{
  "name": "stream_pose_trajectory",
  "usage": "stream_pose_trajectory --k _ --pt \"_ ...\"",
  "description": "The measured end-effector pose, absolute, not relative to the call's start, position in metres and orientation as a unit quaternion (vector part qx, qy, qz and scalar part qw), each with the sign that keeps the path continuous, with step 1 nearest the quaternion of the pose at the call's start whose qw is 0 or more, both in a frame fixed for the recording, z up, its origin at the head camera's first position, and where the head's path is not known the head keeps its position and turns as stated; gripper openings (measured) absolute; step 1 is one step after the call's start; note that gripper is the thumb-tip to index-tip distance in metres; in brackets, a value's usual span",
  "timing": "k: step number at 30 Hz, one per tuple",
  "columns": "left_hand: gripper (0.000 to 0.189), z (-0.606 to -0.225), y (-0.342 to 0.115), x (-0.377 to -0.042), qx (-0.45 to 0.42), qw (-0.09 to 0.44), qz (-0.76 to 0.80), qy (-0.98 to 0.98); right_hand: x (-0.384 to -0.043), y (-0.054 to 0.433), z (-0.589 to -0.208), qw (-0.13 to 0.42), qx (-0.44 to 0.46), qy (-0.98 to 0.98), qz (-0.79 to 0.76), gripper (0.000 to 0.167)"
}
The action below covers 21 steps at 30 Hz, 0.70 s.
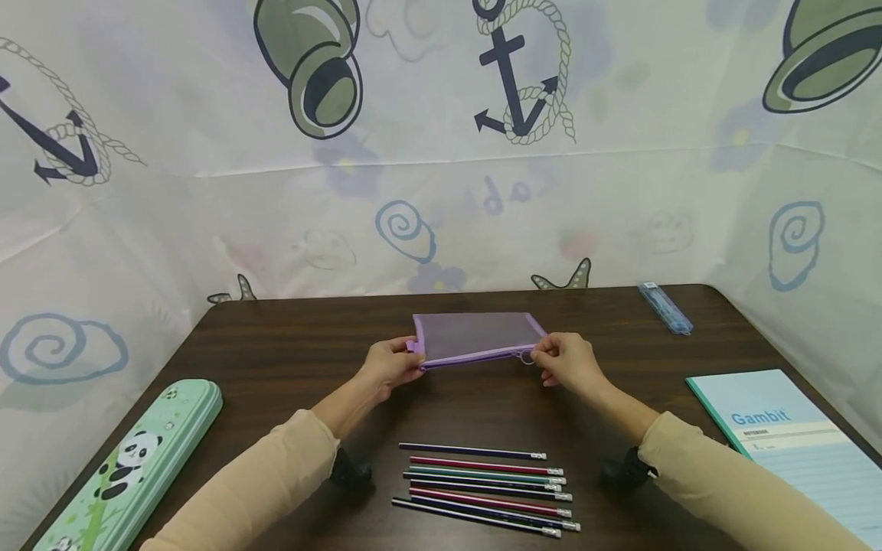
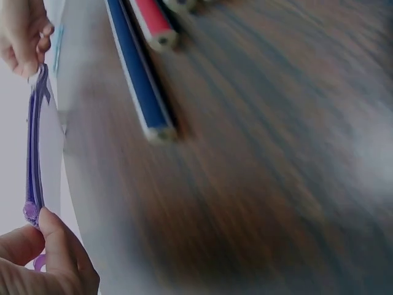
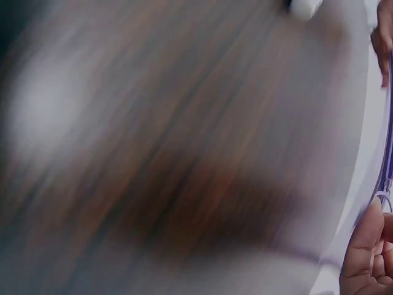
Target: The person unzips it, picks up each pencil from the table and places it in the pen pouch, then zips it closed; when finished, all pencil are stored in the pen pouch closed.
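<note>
A see-through zip pouch with purple edging (image 1: 478, 334) is held over the dark table, its zipper side facing me. At its left front corner, by a small purple tab, my left hand (image 1: 387, 367) pinches the edge between thumb and fingers. My right hand (image 1: 569, 361) pinches the zipper's ring pull (image 1: 527, 357) at the right end of the zipper. The left wrist view shows the zipper edge (image 2: 34, 153) stretched between both hands. Ring and thumb also appear at the right wrist view's right edge. Whether the pouch holds anything, I cannot tell.
Several striped pencils with eraser ends (image 1: 485, 484) lie in a loose row nearer me. A green panda pencil case (image 1: 134, 467) sits at the left. At the right lie a light-blue notebook (image 1: 792, 436) and, farther back, a clear blue slim packet (image 1: 664, 308).
</note>
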<state>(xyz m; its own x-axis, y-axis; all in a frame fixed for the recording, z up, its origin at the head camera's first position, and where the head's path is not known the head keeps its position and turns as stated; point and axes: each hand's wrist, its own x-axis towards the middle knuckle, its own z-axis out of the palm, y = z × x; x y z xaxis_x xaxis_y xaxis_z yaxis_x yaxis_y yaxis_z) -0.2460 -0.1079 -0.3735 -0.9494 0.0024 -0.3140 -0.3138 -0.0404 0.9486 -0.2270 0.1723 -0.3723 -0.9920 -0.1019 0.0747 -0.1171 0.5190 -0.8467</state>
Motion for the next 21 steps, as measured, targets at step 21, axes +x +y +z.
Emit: stream_pose_trajectory --k 21 --pt "0.049 -0.373 -0.126 -0.245 -0.104 0.112 0.717 0.68 -0.23 0.211 -0.373 0.01 0.044 -0.893 0.449 0.011"
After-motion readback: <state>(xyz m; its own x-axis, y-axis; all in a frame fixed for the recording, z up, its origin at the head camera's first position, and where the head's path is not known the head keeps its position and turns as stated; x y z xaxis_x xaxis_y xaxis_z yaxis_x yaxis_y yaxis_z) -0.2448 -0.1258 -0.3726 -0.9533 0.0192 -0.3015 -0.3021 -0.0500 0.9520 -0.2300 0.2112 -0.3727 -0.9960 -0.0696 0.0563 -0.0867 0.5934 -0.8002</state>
